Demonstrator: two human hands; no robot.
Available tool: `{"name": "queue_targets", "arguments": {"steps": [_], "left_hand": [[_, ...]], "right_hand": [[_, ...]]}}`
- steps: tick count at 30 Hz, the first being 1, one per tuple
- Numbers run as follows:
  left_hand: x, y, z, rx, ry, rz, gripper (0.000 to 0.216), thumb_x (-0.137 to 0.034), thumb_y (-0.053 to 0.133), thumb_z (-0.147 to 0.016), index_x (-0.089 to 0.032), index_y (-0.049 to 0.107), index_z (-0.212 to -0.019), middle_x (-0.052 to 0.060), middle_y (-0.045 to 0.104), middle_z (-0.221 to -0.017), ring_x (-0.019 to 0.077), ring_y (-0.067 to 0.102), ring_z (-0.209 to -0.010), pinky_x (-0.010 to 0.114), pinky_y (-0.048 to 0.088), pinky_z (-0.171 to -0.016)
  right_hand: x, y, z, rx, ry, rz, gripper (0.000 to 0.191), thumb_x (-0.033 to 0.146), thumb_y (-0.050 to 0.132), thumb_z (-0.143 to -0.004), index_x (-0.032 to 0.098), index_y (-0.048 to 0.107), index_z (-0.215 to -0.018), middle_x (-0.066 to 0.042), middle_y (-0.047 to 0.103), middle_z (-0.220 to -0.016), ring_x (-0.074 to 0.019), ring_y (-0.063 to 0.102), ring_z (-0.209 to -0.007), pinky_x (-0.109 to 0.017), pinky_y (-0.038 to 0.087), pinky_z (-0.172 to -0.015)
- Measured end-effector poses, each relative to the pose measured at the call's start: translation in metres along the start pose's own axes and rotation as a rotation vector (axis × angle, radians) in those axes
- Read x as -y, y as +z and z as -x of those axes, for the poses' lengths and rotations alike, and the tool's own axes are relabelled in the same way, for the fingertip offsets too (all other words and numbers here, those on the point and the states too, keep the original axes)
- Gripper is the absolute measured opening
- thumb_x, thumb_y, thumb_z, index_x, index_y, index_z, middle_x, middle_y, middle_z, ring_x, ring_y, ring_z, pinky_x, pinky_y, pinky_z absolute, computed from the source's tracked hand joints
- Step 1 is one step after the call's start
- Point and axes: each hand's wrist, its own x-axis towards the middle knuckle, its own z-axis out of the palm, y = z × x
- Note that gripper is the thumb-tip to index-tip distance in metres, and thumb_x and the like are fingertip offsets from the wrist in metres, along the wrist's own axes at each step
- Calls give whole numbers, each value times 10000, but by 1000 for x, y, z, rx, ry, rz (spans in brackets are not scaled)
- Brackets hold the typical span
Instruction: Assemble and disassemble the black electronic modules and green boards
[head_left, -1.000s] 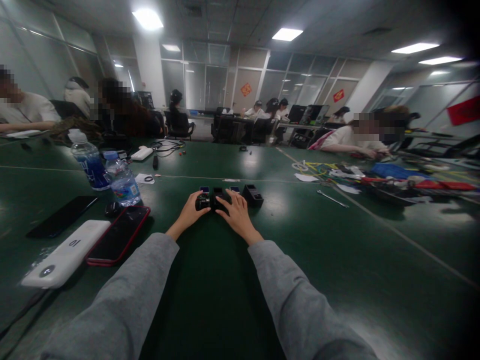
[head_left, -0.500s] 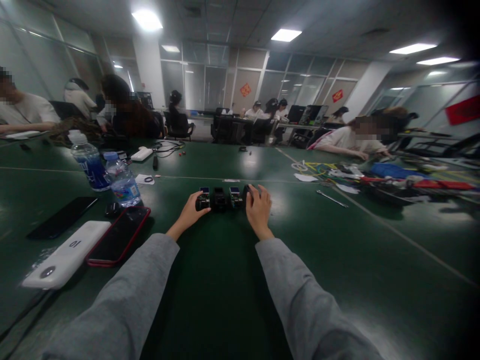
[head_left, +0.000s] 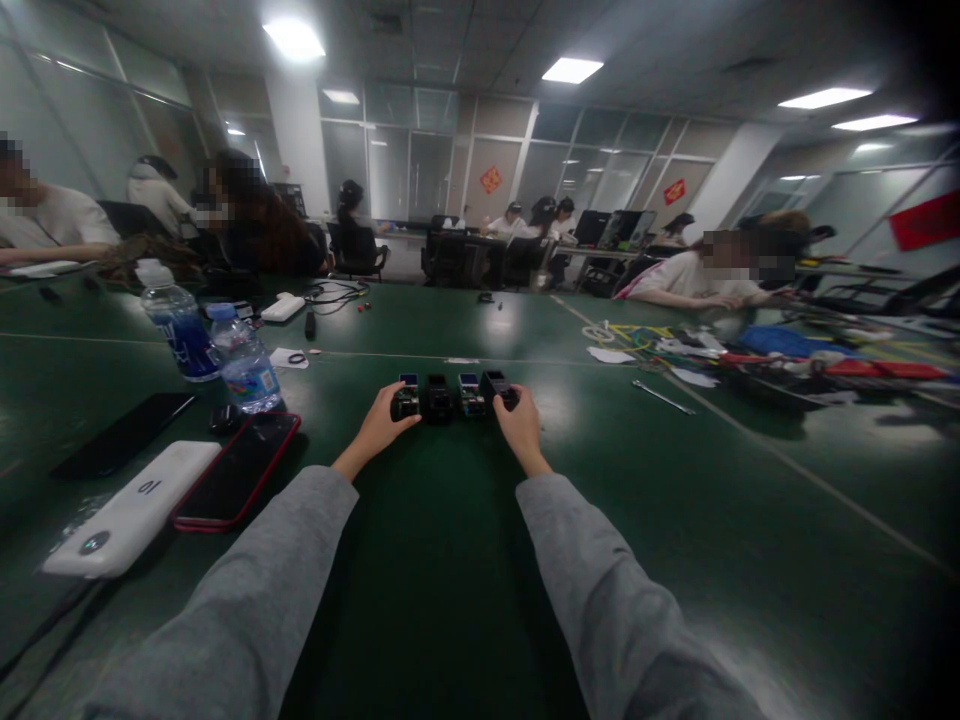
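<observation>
A row of small devices stands on the green table ahead of me. At its left end is a small circuit board with a screen [head_left: 409, 398], held at its left side between the thumb and fingers of my left hand [head_left: 384, 420]. Beside it sits a black plastic case [head_left: 438, 397], touched by neither hand. A second circuit board with a pale screen [head_left: 470, 394] comes after that. At the right end my right hand [head_left: 520, 420] grips a black rectangular housing [head_left: 495, 385], its fingers curled round the far right side and partly hidden.
To the left are two water bottles [head_left: 246, 365], a red-edged phone [head_left: 240, 470], a black phone [head_left: 124, 435] and a white power bank [head_left: 139, 510] with a cable. A wrench-like metal tool [head_left: 664, 397] and tangled cables [head_left: 637, 340] lie right. Other people sit around.
My right hand has shifted from lying over the right-end black housing to gripping its right side, so its top now shows. The left hand stays on its circuit board.
</observation>
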Motion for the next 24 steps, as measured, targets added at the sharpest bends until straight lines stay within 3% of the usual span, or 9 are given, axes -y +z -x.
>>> {"name": "queue_targets", "arguments": {"steps": [7,13,18,24], "left_hand": [[4,2,-2,-15,33,-6,719,-371,740,-738,-205,428,-1364,163,428,-1416,318,453,-1304,565,350,-1084],[0,1,1,4,5,0,704,-376,719,-760,-239,410,-1378,149,406,-1438,317,462,-1299,579,362,-1070],[-1,1,1,2,2,-1,708,-385,719,-759,-234,411,-1379,153,395,-1447,318,461,-1299,572,363,-1072],[-2,0,0,-1,-4,-10,706,-388,722,-752,-241,417,-1371,149,407,-1434,326,466,-1290,591,367,-1058]], "right_hand": [[4,-2,1,-56,-19,0,385,430,497,-863,139,560,-1107,-131,592,-1025,-265,561,-958,-394,466,-864],[-2,-2,0,-130,-24,-27,438,470,426,-919,137,550,-1175,-136,561,-1043,-268,549,-960,-413,463,-862],[1,-3,2,-29,-94,-9,487,489,450,-935,145,523,-1272,-156,524,-1162,-270,536,-1036,-413,458,-897],[4,-2,4,120,-149,23,424,486,517,-922,173,573,-1202,-129,525,-1138,-276,540,-1048,-428,457,-925]]}}
